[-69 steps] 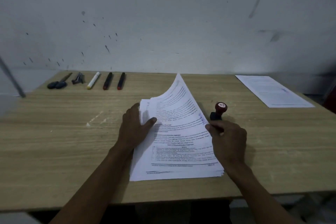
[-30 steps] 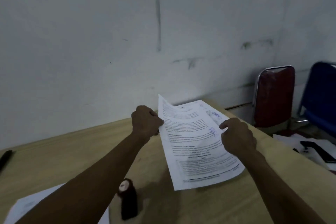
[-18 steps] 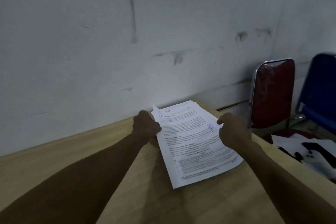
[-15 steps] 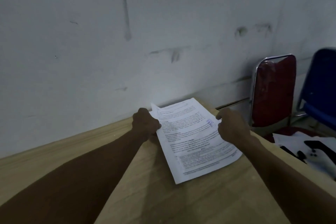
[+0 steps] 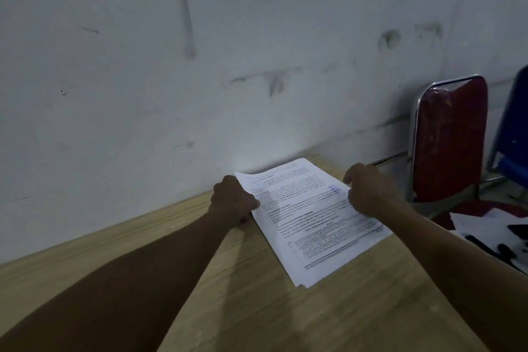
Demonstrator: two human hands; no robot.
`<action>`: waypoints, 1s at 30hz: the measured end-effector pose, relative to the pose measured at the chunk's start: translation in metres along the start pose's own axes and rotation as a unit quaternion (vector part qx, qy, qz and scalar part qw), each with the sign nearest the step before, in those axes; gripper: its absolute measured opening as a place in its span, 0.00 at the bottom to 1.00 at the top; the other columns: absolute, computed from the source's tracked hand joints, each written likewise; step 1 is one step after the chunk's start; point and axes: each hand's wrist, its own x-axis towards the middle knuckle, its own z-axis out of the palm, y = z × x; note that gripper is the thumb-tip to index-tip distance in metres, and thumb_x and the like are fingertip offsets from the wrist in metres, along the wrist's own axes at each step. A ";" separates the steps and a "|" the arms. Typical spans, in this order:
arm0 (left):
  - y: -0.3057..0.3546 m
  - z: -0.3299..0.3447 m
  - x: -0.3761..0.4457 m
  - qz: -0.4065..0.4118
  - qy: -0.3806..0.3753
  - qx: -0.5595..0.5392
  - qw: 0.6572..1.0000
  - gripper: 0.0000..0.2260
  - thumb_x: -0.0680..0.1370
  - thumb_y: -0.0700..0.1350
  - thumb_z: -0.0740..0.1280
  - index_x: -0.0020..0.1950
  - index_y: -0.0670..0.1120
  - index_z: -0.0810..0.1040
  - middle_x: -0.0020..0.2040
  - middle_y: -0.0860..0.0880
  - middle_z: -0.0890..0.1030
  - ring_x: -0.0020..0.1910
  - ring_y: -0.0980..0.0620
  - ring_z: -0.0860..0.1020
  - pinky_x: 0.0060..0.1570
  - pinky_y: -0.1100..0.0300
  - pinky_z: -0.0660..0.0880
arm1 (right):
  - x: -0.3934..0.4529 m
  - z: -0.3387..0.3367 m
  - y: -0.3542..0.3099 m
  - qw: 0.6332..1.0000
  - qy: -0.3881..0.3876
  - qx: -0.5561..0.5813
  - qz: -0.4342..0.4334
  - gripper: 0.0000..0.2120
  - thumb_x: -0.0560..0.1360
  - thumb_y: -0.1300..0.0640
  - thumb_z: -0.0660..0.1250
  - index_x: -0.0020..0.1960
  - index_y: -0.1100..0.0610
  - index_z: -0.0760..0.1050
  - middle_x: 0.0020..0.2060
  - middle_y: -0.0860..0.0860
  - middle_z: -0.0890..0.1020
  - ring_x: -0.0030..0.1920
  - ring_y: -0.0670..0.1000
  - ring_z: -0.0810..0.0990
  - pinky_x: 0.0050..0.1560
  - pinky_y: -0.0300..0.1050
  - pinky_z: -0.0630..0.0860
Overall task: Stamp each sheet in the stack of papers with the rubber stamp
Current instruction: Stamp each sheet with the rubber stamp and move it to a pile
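Our left hand (image 5: 233, 200) has its fingers curled at the left edge of the printed sheet (image 5: 311, 217), thumb tip on top of the paper, so it pinches that edge. Our right hand (image 5: 368, 194) sits on the sheet's right edge with knuckles bent; we cannot tell whether it pinches the paper or only presses on it. That makes two hands on one top sheet, which lies flat on the wooden table (image 5: 257, 308) near its far right corner, close to the wall (image 5: 200, 66). A blue stamp mark (image 5: 335, 189) shows on the sheet just beside our right hand; we count one. At the sheet's near corner a second paper edge peeks out beneath it, so at least two sheets lie there. Past the table's right edge stand two chairs: one red chair (image 5: 451, 137) and one blue chair (image 5: 514, 128). On the red seat lie white papers (image 5: 485, 231) with dark items on them, too blurred to count.
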 end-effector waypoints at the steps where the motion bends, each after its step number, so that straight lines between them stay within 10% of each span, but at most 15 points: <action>1: 0.000 0.000 0.000 -0.004 0.003 -0.006 1.000 0.18 0.66 0.39 0.78 0.41 0.43 0.68 0.43 0.41 0.80 0.32 0.43 0.83 0.36 0.50 0.82 | 0.001 0.000 0.000 1.000 -0.001 0.000 0.000 0.12 0.76 0.60 0.68 0.59 0.58 0.75 0.54 0.56 0.80 0.48 0.55 0.80 0.51 0.49 0.78; 13: 0.000 -0.006 -0.006 0.008 -0.018 -0.018 1.000 0.17 0.70 0.45 0.76 0.43 0.42 0.68 0.47 0.40 0.78 0.38 0.44 0.78 0.34 0.54 0.76 | -0.007 0.004 0.003 0.999 0.050 -0.008 -0.016 0.11 0.77 0.55 0.68 0.58 0.56 0.77 0.54 0.52 0.82 0.50 0.53 0.80 0.44 0.43 0.72; 21: -0.001 -0.056 -0.040 0.029 -0.026 -0.046 0.998 0.10 0.74 0.45 0.70 0.43 0.39 0.74 0.39 0.39 0.83 0.26 0.48 0.80 0.23 0.64 0.69 | -0.066 -0.001 -0.034 0.994 0.052 0.067 -0.067 0.15 0.77 0.49 0.67 0.63 0.51 0.75 0.61 0.48 0.79 0.61 0.50 0.75 0.60 0.47 0.71; 30: -0.025 -0.162 -0.129 0.125 -0.065 -0.054 0.989 0.10 0.74 0.47 0.72 0.47 0.41 0.79 0.38 0.43 0.84 0.31 0.49 0.83 0.27 0.63 0.70 | -0.202 -0.029 -0.114 0.966 -0.052 0.193 -0.166 0.13 0.73 0.57 0.70 0.56 0.48 0.79 0.43 0.42 0.79 0.47 0.45 0.78 0.52 0.48 0.78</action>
